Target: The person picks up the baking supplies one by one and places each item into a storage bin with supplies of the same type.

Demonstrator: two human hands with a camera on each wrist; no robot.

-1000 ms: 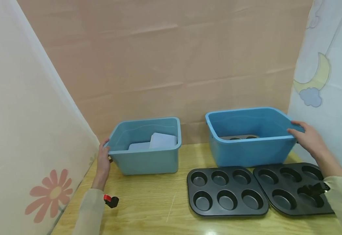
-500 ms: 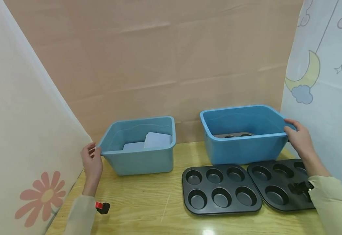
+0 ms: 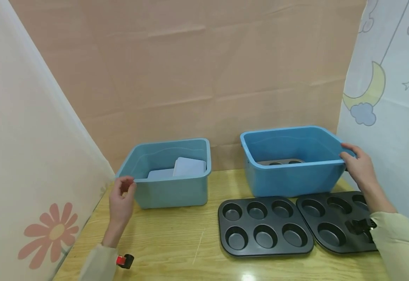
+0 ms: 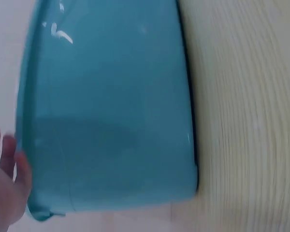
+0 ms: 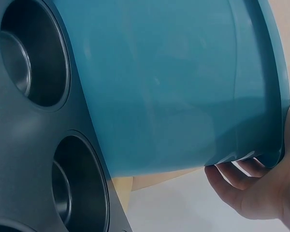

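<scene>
Right hand (image 3: 359, 168) grasping the right-end rim of the larger blue plastic tub (image 3: 292, 177), near the worktop's back right corner; fingers (image 5: 237, 176) curled under the lip in the right wrist view, a detail hidden from the head camera. Inside the tub, part of a metal baking tray (image 3: 281, 161) visible only from above. Left hand (image 3: 121, 199) at the front left corner of the smaller teal tub (image 3: 170, 191), toward the back left of the wooden worktop (image 3: 176, 242), fingers bent and thumb against the rim; whether pinching or only touching, cannot tell. Pale rectangular lids (image 3: 186, 168) leaning within. Smooth, glossy tub wall filling the left wrist view. In front of the larger tub, two dark non-stick six-cup muffin tins (image 3: 265, 228) side by side, the right one (image 3: 334, 220) angled toward the front right edge. Pale grained wood under all.
</scene>
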